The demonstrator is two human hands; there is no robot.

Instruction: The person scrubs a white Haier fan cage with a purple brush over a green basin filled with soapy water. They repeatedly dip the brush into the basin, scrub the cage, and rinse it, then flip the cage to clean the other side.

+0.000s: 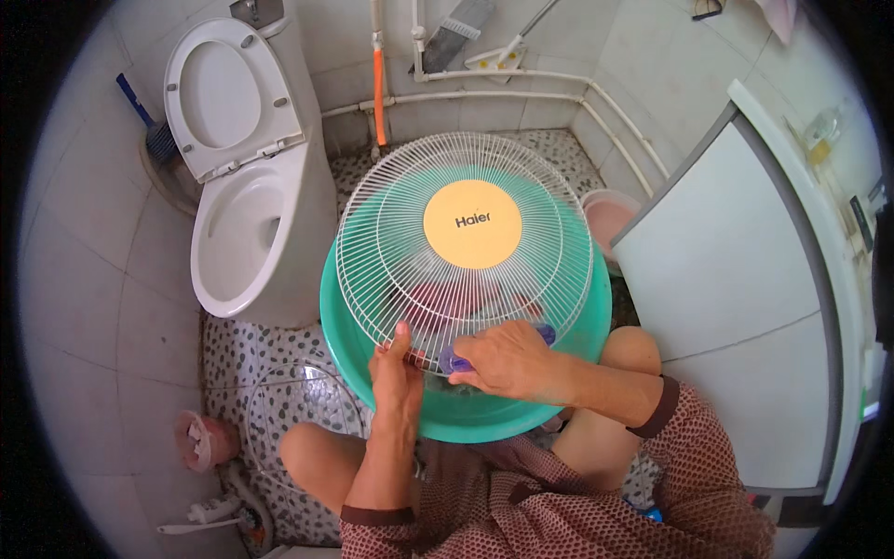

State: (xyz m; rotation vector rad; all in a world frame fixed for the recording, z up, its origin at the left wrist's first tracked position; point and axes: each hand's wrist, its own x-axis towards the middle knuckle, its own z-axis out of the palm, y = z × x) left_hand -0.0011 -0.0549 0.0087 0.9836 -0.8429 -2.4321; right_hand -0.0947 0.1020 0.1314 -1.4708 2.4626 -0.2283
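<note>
A white wire fan grille [464, 300] with a round yellow Haier badge [473, 225] rests across a wide green plastic basin [499, 425]. My left hand [397, 374] grips the grille's near-left rim, thumb on top and fingers underneath. In my right hand [510, 360] is a purple scrubbing brush [457, 360], held against the wires at the near edge. My fingers cover the middle of the brush, and its bristles are hidden. Reddish items and water show dimly through the wires inside the basin.
A toilet [262, 223] with its lid raised stands at the left. A white cabinet [733, 258] flanks the right, near a pink bucket [609, 216]. On the pebble-patterned floor, a thin wire ring [253, 412] lies left of the basin, by a pink waste bin [216, 440].
</note>
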